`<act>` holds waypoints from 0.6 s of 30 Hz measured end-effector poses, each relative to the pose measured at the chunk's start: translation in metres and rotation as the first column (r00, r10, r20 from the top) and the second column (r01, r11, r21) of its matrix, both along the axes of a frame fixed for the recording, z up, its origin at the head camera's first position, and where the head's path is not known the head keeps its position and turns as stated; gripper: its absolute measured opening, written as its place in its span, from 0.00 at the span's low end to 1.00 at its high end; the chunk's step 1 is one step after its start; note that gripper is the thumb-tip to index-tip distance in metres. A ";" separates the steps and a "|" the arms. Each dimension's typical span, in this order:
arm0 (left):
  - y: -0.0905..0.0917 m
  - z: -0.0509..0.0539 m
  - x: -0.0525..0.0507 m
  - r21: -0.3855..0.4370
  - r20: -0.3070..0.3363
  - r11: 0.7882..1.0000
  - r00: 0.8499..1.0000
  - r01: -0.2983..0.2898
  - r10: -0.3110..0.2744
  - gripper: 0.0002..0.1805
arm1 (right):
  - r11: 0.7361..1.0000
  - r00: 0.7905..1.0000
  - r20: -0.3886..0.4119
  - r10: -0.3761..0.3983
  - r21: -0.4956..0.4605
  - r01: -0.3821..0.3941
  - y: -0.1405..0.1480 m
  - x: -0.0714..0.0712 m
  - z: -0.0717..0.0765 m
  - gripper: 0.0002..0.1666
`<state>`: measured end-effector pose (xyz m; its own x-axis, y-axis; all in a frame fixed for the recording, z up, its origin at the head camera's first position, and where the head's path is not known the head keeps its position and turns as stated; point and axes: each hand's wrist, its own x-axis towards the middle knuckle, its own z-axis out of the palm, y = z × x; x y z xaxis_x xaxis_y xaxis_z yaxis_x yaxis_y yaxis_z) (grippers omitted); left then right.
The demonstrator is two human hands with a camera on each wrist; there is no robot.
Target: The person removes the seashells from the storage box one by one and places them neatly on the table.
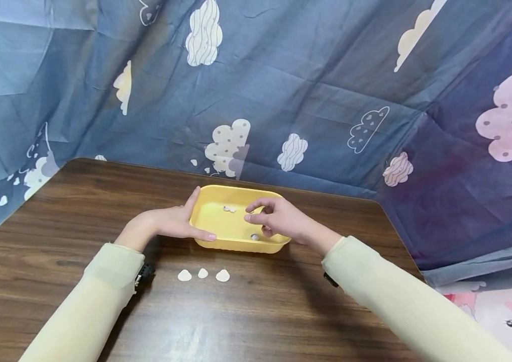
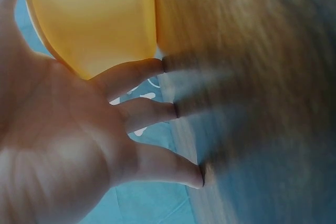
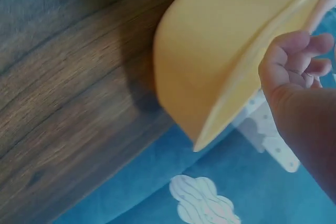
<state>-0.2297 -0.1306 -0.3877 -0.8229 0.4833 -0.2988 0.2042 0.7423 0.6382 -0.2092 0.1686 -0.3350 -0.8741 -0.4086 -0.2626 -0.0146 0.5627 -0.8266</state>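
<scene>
A yellow tray stands on the wooden table. My left hand spans its left end, palm against the wall, thumb along the near side; the left wrist view shows straight, spread fingers. Above the tray's right half is my right hand, its fingers loosely bent and thumb and forefinger apart, with nothing visible between them. Inside the tray lie small whitish pieces and a small greyish-white piece that looks like a shell. Three white, fan-shaped pieces like seashells, the middle one smallest, form a row in front.
The dark brown wooden table reaches back to a blue cloth with printed clouds. At the lower right hangs a pink and white printed fabric.
</scene>
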 end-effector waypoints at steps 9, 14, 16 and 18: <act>0.002 0.001 0.002 0.005 -0.014 1.000 1.000 0.012 -0.012 0.83 | 0.977 1.000 0.005 0.001 0.213 -0.002 -0.012 -0.020 -0.034 0.21; 0.002 0.003 0.001 0.026 -0.011 1.000 1.000 0.017 -0.017 0.83 | 0.967 1.000 -0.010 0.011 0.255 -0.008 -0.021 -0.024 -0.040 0.21; 0.001 0.003 0.000 0.035 -0.015 0.999 1.000 0.023 -0.022 0.84 | 0.967 1.000 -0.013 0.006 0.254 -0.003 -0.025 -0.027 -0.042 0.20; 0.000 0.002 0.000 0.036 -0.016 0.999 1.000 0.019 -0.018 0.84 | 0.973 1.000 -0.018 -0.004 0.233 0.008 -0.029 -0.031 -0.044 0.19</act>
